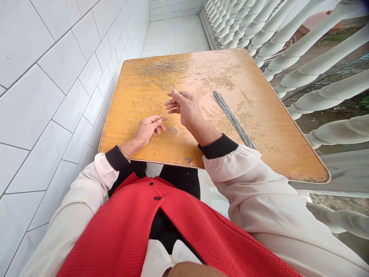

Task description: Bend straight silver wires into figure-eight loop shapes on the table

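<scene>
My left hand (148, 129) rests near the table's near edge, its fingers pinching a thin wire (159, 127) that runs up and to the right. The fingertips of my right hand (184, 105) reach the wire's upper end, but I cannot tell if they grip it. Just left of my hands lie rows of small wire loops (142, 109) on the wooden tabletop (245, 77). Farther back sits a tangled pile of looped wire (161, 69). To the right of my right forearm lies a bundle of straight grey wires (233, 119).
A white tiled wall (57, 96) runs along the table's left side, and a white balustrade (288, 57) runs along its right. The tabletop's varnish is worn in patches. A tiled floor (175, 34) stretches beyond the far edge.
</scene>
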A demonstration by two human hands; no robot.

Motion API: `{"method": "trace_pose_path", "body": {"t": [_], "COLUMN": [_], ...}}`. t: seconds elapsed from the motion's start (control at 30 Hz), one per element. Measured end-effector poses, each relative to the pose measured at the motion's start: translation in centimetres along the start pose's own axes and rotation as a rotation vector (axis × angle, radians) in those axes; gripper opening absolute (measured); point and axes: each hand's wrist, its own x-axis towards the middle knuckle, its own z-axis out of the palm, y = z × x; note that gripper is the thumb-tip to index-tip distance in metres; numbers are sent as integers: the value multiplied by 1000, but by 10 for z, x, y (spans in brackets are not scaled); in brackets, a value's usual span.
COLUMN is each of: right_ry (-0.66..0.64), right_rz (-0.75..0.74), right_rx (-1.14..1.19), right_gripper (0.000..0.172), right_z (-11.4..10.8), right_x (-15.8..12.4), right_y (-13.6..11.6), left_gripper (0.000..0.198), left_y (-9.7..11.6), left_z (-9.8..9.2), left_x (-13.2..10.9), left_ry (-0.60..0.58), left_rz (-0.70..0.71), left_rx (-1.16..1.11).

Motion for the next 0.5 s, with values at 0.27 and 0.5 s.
{"method": "trace_pose_path", "body": {"t": [0.27,0.5], "right_ry": [-134,-42], "right_rz": [-7,13], "right_rx": [-100,18], "right_gripper": [33,34], "right_z": [5,-4], "right_x": [-3,7], "right_y": [12,12], "left_gripper": [17,16], "left_y": [-2,-4], "left_z": [-2,-3], "left_x": [1,-2], "left_ry": [-28,-73], "left_rz": [-8,-61], "left_rx": [6,-42]}}
